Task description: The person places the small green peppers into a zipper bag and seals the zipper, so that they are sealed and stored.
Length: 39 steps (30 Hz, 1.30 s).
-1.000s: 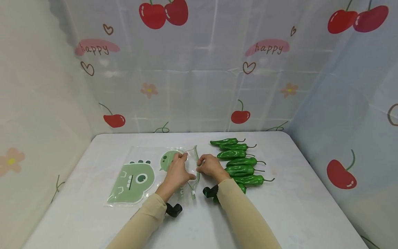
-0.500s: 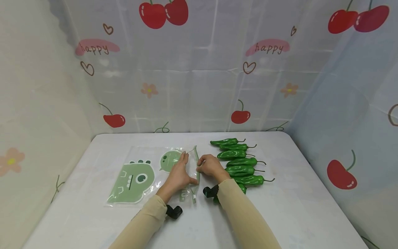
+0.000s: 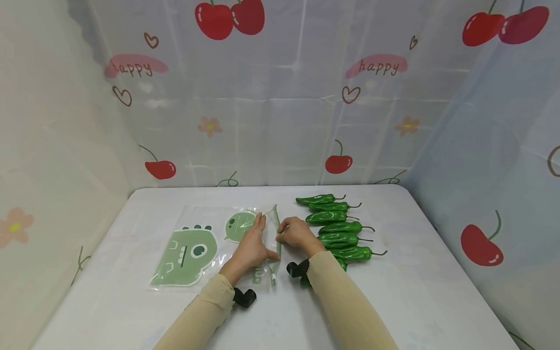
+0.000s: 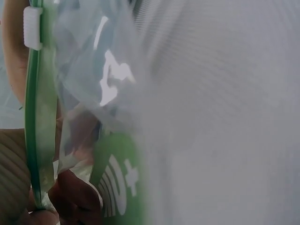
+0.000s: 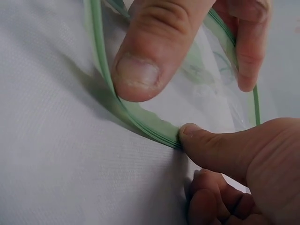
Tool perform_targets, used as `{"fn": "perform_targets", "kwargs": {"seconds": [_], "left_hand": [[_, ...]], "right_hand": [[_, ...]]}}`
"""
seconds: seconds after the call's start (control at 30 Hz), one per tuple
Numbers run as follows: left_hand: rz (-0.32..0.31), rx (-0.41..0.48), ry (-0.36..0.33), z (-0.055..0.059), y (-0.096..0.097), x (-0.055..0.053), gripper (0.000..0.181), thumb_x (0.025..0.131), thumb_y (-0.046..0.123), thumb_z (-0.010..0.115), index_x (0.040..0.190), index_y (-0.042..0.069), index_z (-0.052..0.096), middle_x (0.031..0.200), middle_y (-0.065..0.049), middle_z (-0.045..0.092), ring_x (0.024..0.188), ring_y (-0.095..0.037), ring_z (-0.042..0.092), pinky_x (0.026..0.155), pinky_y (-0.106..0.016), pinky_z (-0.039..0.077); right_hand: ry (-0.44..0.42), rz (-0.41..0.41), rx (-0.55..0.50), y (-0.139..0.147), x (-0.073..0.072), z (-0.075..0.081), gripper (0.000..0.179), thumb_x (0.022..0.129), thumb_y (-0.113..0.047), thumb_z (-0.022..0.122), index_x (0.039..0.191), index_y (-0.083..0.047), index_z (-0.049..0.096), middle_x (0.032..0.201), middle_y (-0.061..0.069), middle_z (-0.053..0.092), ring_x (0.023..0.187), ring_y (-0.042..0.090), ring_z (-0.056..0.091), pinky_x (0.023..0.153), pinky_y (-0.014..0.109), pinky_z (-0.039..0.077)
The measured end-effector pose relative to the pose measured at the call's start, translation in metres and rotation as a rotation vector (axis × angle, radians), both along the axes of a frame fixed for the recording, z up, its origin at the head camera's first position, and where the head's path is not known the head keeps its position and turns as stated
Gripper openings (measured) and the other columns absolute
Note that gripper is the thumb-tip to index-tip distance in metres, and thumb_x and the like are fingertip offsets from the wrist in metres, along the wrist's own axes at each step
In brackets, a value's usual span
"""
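A clear slider zip bag with a green cartoon face lies flat on the table, its green-edged mouth to the right. My left hand lies over the mouth end, fingers and thumb spread apart. In the right wrist view its thumb touches the green rim, which bows apart from the opposite rim. My right hand pinches the mouth's edge; its thumb shows on the strip, other fingers curled beneath. A white slider sits on the green zip in the left wrist view. Blur hides part of the left fingers there.
Several green peppers lie in a column right of the bag, stems pointing right. My right forearm partly covers the nearest ones. A white cloth covers the table; a printed curtain stands behind and at both sides.
My left fingers have straightened and spread wider, the thumb moving right and slightly nearer along the bag's mouth. My right hand has kept its pinch in place. The last half second shows almost no movement.
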State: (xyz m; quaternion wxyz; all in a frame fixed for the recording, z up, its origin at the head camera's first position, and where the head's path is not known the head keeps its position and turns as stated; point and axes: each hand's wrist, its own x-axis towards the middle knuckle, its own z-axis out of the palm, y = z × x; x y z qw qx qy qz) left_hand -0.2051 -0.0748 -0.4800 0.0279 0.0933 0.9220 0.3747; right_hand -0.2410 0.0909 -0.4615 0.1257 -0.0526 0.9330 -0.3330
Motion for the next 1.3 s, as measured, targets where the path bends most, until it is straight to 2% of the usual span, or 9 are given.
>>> {"fn": "perform_targets", "kwargs": {"seconds": [0.1,0.23,0.33,0.57,0.67,0.8,0.9,1.07,1.3], "left_hand": [[0.004,0.000,0.002,0.001,-0.001,0.000,0.129,0.060,0.027,0.102,0.161,0.000,0.028,0.173,-0.014,0.018,0.150,-0.048,0.034,0.122,-0.056,0.035],[0.011,-0.007,0.006,0.001,-0.002,-0.001,0.129,0.060,0.027,0.102,0.162,0.000,0.027,0.173,-0.015,0.018,0.149,-0.049,0.034,0.122,-0.056,0.035],[0.018,-0.014,0.001,0.001,-0.003,0.001,0.130,0.060,0.027,0.102,0.162,0.000,0.026,0.173,-0.016,0.018,0.149,-0.049,0.035,0.121,-0.055,0.036],[0.029,-0.012,-0.018,-0.001,-0.006,0.001,0.129,0.062,0.028,0.101,0.162,0.001,0.025,0.173,-0.015,0.015,0.151,-0.047,0.031,0.122,-0.056,0.034],[0.035,-0.008,-0.021,-0.003,-0.006,0.000,0.129,0.062,0.027,0.101,0.163,0.001,0.025,0.174,-0.014,0.014,0.152,-0.046,0.030,0.123,-0.056,0.033],[0.035,0.005,-0.026,-0.003,-0.005,-0.002,0.130,0.062,0.028,0.101,0.163,0.002,0.024,0.174,-0.013,0.013,0.154,-0.044,0.028,0.124,-0.055,0.032],[0.032,0.017,-0.027,-0.004,-0.004,-0.003,0.130,0.062,0.027,0.101,0.163,0.002,0.023,0.174,-0.013,0.013,0.154,-0.043,0.027,0.124,-0.054,0.032],[0.024,0.016,-0.016,-0.006,-0.004,-0.005,0.130,0.062,0.027,0.101,0.163,0.001,0.023,0.174,-0.015,0.013,0.154,-0.042,0.029,0.124,-0.053,0.033],[0.021,0.006,-0.026,-0.007,-0.004,-0.005,0.131,0.062,0.028,0.101,0.163,0.002,0.022,0.174,-0.015,0.011,0.154,-0.042,0.029,0.124,-0.053,0.032]], "right_hand": [[-0.019,0.032,-0.017,0.003,-0.001,0.002,0.014,0.089,-0.023,0.079,0.098,-0.014,0.073,0.103,0.004,0.070,0.088,0.019,0.059,0.080,0.035,0.050],[-0.063,0.080,-0.080,0.010,-0.005,0.000,0.018,0.094,-0.028,0.074,0.106,-0.015,0.074,0.101,0.003,0.070,0.087,0.017,0.061,0.076,0.032,0.051],[-0.113,0.112,-0.155,0.014,-0.007,-0.001,0.020,0.097,-0.029,0.071,0.110,-0.014,0.073,0.097,0.003,0.069,0.084,0.016,0.061,0.071,0.028,0.050],[-0.194,0.176,-0.317,0.017,-0.008,0.006,0.019,0.100,-0.025,0.069,0.113,-0.011,0.073,0.096,0.003,0.066,0.085,0.018,0.059,0.074,0.032,0.055],[-0.180,0.209,-0.321,0.020,-0.010,0.009,0.021,0.100,-0.025,0.068,0.115,-0.011,0.073,0.099,0.003,0.067,0.086,0.019,0.059,0.073,0.033,0.055],[-0.106,0.249,-0.291,0.028,-0.011,0.015,0.025,0.101,-0.027,0.067,0.119,-0.012,0.074,0.110,0.003,0.070,0.091,0.019,0.062,0.076,0.033,0.055],[-0.061,0.269,-0.276,0.035,-0.010,0.023,0.028,0.101,-0.028,0.067,0.123,-0.012,0.073,0.119,0.004,0.070,0.100,0.019,0.064,0.084,0.035,0.056],[-0.036,0.285,-0.298,0.046,-0.005,0.033,0.032,0.100,-0.029,0.068,0.127,-0.012,0.071,0.126,0.003,0.068,0.114,0.021,0.064,0.095,0.041,0.056],[0.018,0.331,-0.325,0.057,0.004,0.036,0.027,0.100,-0.027,0.069,0.123,-0.013,0.072,0.123,0.003,0.070,0.109,0.021,0.066,0.091,0.037,0.056]]}}
